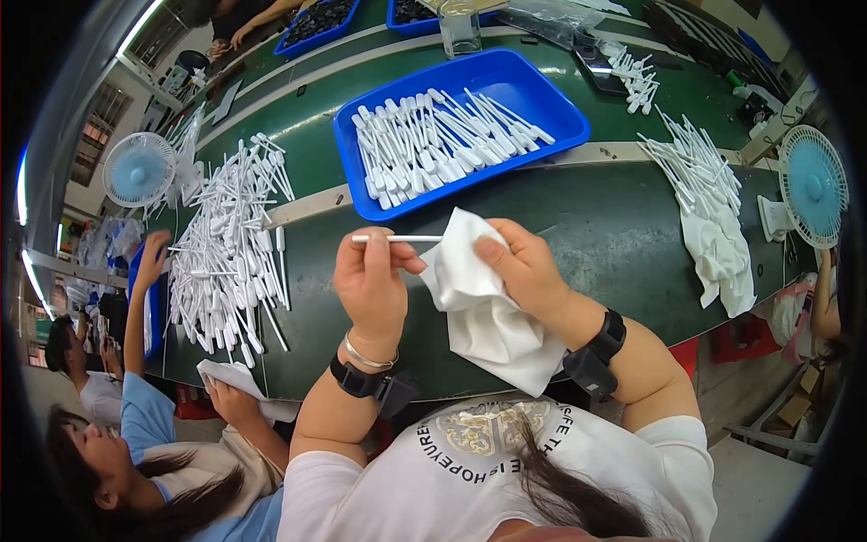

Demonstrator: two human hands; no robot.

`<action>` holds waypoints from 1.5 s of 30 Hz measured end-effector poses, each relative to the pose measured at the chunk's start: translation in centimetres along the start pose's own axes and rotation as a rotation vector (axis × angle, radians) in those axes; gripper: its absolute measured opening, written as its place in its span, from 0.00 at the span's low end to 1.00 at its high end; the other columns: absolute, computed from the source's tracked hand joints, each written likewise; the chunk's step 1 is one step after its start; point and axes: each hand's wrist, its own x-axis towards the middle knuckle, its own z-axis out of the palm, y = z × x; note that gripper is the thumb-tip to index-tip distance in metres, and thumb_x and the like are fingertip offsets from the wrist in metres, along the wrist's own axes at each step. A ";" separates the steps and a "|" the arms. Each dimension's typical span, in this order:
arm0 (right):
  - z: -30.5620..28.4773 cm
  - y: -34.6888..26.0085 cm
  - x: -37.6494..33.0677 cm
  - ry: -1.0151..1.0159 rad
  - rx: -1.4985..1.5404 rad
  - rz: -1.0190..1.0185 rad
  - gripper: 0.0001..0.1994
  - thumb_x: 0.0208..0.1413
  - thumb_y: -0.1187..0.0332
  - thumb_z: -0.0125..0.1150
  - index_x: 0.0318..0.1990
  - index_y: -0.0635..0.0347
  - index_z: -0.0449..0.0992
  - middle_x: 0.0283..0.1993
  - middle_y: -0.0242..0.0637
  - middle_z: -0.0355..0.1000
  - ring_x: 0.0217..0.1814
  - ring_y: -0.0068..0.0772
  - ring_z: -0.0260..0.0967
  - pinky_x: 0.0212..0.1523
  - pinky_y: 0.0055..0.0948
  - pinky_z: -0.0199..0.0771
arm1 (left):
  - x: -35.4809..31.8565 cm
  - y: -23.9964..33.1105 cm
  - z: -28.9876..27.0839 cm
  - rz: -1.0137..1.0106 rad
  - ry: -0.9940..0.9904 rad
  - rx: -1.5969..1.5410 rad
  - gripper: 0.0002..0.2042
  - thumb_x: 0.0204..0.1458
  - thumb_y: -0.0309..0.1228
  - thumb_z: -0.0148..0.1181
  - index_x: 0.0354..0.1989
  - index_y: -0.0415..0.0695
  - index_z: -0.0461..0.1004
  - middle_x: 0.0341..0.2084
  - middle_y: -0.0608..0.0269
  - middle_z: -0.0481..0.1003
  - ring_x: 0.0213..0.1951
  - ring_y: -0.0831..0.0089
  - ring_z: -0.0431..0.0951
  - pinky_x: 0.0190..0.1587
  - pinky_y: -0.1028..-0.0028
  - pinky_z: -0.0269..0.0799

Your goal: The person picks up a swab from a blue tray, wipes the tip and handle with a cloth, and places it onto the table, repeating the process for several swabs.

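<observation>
My left hand (372, 287) pinches the thin end of a white plastic stick (412, 238). A white cloth (498, 334) is gripped in my right hand (533, 271), folded around the stick's other end, which it hides. Both hands are above the green table, just in front of a blue tray (535, 83). Inside the tray lie many white sticks (415, 149), each thicker at one end, gathered toward its left and front.
To the left spreads a loose heap of white sticks (226, 244). More sticks (694, 167) and a white cloth (720, 257) lie at right. Fans (138, 170) stand at both sides. A co-worker's hand (233, 402) holds another cloth at lower left. A glass jar (460, 32) stands behind the tray.
</observation>
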 end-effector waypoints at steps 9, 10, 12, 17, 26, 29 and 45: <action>-0.6 0.9 1.1 0.076 0.151 0.240 0.12 0.56 0.63 0.49 0.38 0.64 0.69 0.32 0.32 0.70 0.31 0.17 0.66 0.31 0.18 0.68 | -1.5 1.4 0.8 0.881 -0.646 0.884 0.04 0.47 0.19 0.49 0.31 0.38 0.66 0.21 0.57 0.73 0.20 0.72 0.74 0.24 0.76 0.69; -0.5 0.7 1.1 0.087 0.166 0.272 0.12 0.56 0.63 0.49 0.38 0.64 0.69 0.32 0.32 0.70 0.31 0.17 0.66 0.31 0.18 0.68 | -1.3 1.5 0.9 0.907 -0.677 0.897 0.04 0.47 0.19 0.49 0.31 0.38 0.67 0.20 0.56 0.73 0.20 0.73 0.74 0.24 0.77 0.69; -0.5 0.3 1.0 0.112 0.197 0.335 0.12 0.56 0.63 0.49 0.37 0.65 0.69 0.32 0.32 0.70 0.30 0.17 0.66 0.30 0.18 0.67 | -0.7 1.7 1.1 0.959 -0.742 0.919 0.04 0.45 0.18 0.51 0.30 0.37 0.67 0.19 0.56 0.72 0.19 0.74 0.73 0.24 0.78 0.68; -0.9 0.1 0.9 -0.038 -0.064 0.347 0.12 0.55 0.63 0.50 0.37 0.66 0.70 0.32 0.32 0.70 0.31 0.17 0.65 0.31 0.19 0.66 | 6.4 3.4 2.8 0.267 -0.156 0.530 0.06 0.51 0.28 0.50 0.25 0.38 0.67 0.18 0.61 0.72 0.17 0.76 0.71 0.20 0.80 0.67; -1.0 1.0 0.8 -0.187 -0.291 0.168 0.14 0.54 0.63 0.52 0.39 0.67 0.70 0.32 0.32 0.70 0.31 0.18 0.65 0.32 0.19 0.66 | 17.3 -2.9 3.0 -0.468 -0.191 0.668 0.11 0.52 0.33 0.48 0.25 0.38 0.67 0.19 0.61 0.70 0.18 0.75 0.71 0.20 0.78 0.67; -1.0 0.8 0.8 -0.188 -0.298 0.174 0.14 0.54 0.63 0.52 0.39 0.68 0.70 0.32 0.32 0.70 0.32 0.18 0.65 0.33 0.19 0.66 | 17.5 -3.8 3.4 -0.627 -0.267 0.783 0.10 0.52 0.33 0.47 0.26 0.37 0.68 0.21 0.60 0.71 0.19 0.74 0.71 0.22 0.77 0.67; -1.1 1.4 1.1 -0.211 -0.157 0.188 0.10 0.54 0.67 0.51 0.38 0.65 0.71 0.32 0.29 0.70 0.32 0.15 0.65 0.32 0.17 0.66 | 14.6 7.7 -14.5 -0.426 -0.147 1.390 0.08 0.46 0.27 0.51 0.30 0.36 0.73 0.18 0.58 0.73 0.20 0.73 0.74 0.25 0.76 0.70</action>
